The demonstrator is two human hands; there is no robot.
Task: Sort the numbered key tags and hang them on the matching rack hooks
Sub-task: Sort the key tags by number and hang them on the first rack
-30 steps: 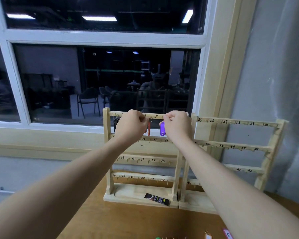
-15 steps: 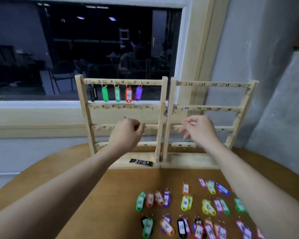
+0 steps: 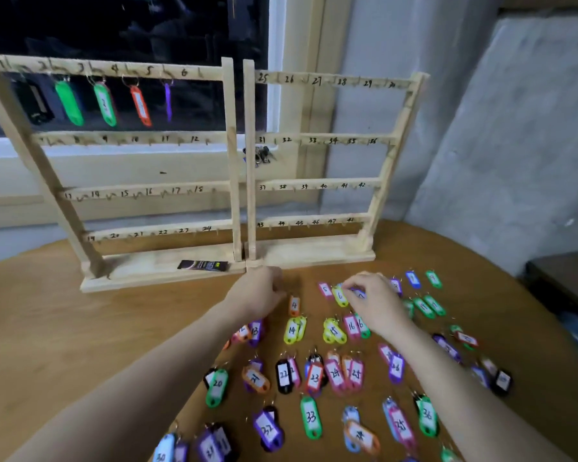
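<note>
Back down from the rack (image 3: 234, 155) — hunting tag six

Hooks one to five filled; my right hand (image 3: 374, 301) pinches tags at one o'clock, left hand (image 3: 257, 295) curled — grip unclear.

Two racks (image 3: 237, 161) stand side by side on a table (image 3: 64, 328); five tags (image 3: 104, 103) hang from the left rack's top row. Both hands, left (image 3: 257, 295) and right (image 3: 371, 301), reach over loose tags (image 3: 311, 416), the right fingers curled at a blue tag (image 3: 359, 293).

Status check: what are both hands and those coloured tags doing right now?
Left hand curled, holding nothing visible. Right hand pinching at a blue tag on the table. Five coloured plastic tags hang on the wooden rack's top row.
</note>
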